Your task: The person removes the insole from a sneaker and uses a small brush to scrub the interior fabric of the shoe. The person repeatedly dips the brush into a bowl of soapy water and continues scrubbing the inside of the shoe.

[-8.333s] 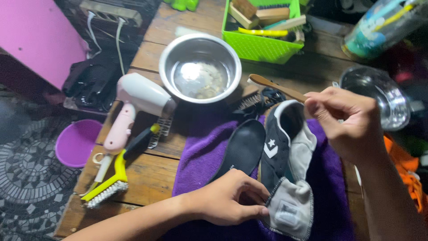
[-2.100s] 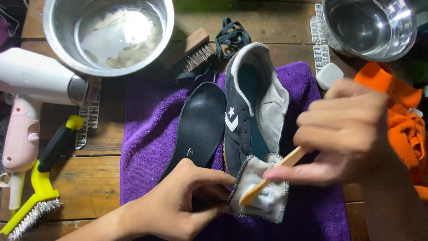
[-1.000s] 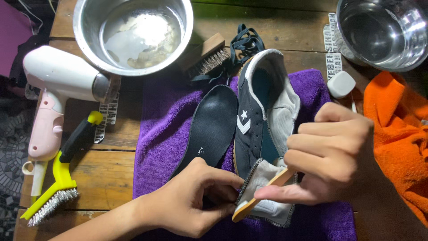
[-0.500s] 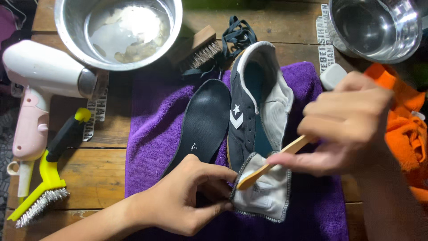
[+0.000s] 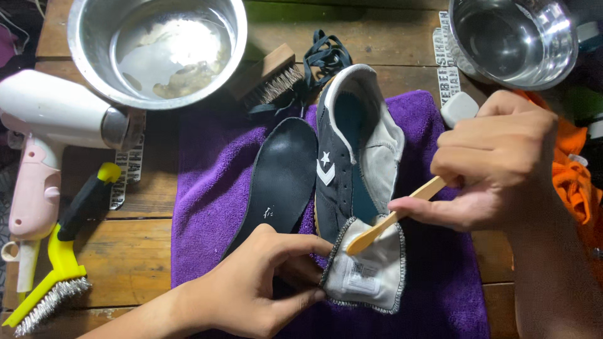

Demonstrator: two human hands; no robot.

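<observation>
You have one view only, from the camera on your head, so nothing is shared with a second view. It looks steeply down, almost straight onto the brown wooden plank desk (image 5: 144, 251), and sits close. Your forearms enter from the bottom and right edges. The purple terry towel (image 5: 207, 188) fills the middle of the frame. Two round steel bowls (image 5: 157, 50) at the far side are cut off by the top edge.

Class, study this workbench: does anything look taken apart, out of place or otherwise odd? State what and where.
The dark shoe on the purple towel is taken apart: its tongue is folded out and pinned by the left hand, its insole lies beside it, and the laces sit bundled beyond the toe. Nothing looks spilled.
</observation>
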